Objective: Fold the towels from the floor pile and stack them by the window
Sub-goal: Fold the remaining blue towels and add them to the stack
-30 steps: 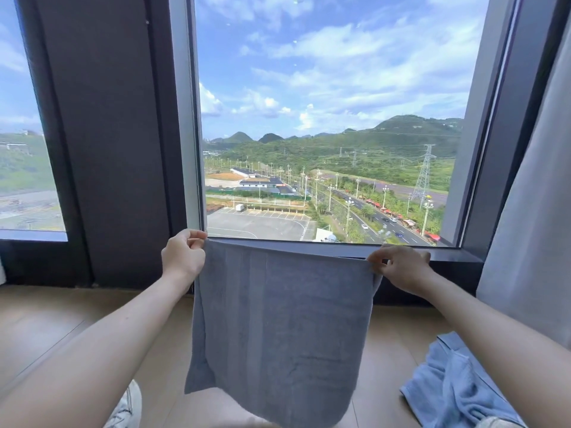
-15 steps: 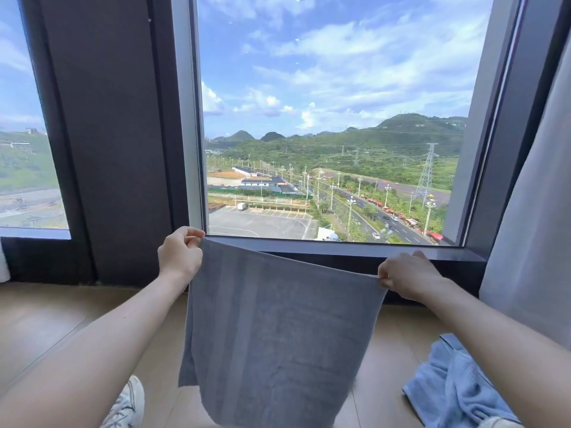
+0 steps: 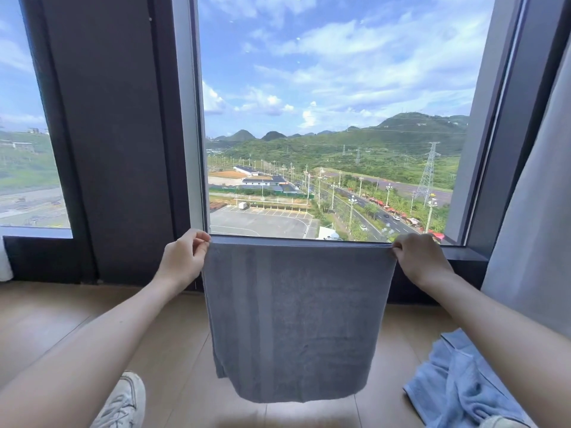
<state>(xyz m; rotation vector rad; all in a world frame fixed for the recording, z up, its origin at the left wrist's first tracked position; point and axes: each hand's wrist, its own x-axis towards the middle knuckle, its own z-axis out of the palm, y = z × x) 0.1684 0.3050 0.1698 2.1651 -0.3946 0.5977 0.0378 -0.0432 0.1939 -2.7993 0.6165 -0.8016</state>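
Note:
A grey towel (image 3: 293,319) hangs flat in front of me, stretched by its top edge at the height of the window sill (image 3: 463,254). My left hand (image 3: 183,257) pinches its top left corner. My right hand (image 3: 420,261) pinches its top right corner. The towel's lower edge hangs free above the wooden floor (image 3: 173,350). A crumpled light blue towel (image 3: 457,384) lies on the floor at the lower right.
The big window (image 3: 333,118) fills the view ahead, with a dark wall panel (image 3: 117,134) to its left. A pale curtain (image 3: 531,242) hangs at the right edge. A white shoe (image 3: 123,403) shows at the bottom left.
Both hands have drawn apart and lifted a little, so the grey towel's top edge is now taut and level and the cloth hangs straight.

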